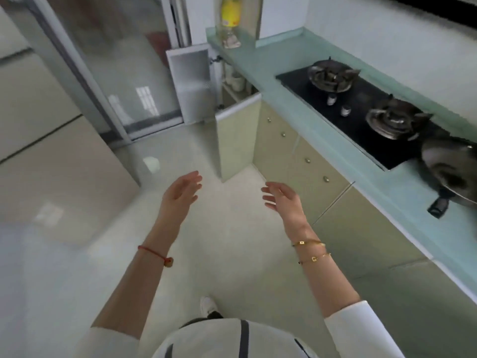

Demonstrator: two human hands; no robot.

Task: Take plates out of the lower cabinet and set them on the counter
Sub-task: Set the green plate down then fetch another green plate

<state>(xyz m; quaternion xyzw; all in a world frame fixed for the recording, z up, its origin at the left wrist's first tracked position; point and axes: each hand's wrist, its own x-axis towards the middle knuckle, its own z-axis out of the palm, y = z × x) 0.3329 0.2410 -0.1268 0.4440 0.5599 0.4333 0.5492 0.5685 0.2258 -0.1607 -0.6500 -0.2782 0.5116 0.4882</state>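
My left hand (182, 191) and my right hand (280, 197) are both stretched out over the pale floor, palms facing each other, fingers relaxed, holding nothing. Ahead, the lower cabinet (233, 96) under the far end of the teal counter (260, 65) stands with two doors swung out: a frosted white one (192, 83) and a beige one (233, 143). Inside I make out pale dishes (236, 82) on a rack, blurred. Both hands are well short of the cabinet.
A black gas hob (361, 109) with two burners sits in the counter on the right, with a dark pan (451, 174) at its near end. A yellow bottle (229, 19) stands at the counter's far end. Closed beige drawers (296, 156) line the right; a glass sliding door (108, 73) lies ahead left.
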